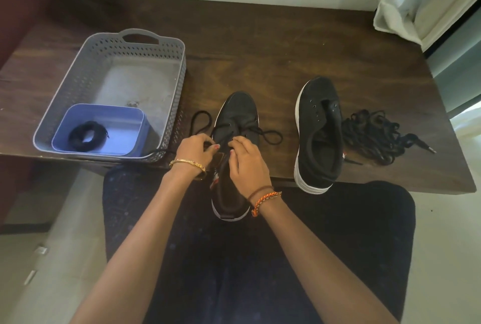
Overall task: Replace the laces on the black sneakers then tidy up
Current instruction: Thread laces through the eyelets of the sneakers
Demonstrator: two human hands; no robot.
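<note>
A dark wooden bench (260, 45) stands against a pale wall. At its near edge the left hand (194, 153) and right hand (248, 164) both have their fingers curled, each pinching the black lace (263, 132) threaded through the near sneaker (238, 115) (its heel overhangs the lap). Loops of lace trail to either side. The second sneaker (318, 133) lies unlaced to the right, just beside a tangled lace pile (374, 136). A grey basket (114, 50) on the left holds a blue tub (104, 120) containing a coiled lace (86, 136).

left hand (194, 150): fingers curled, pinching | right hand (248, 164): fingers curled, pinching | forearms converging
</note>
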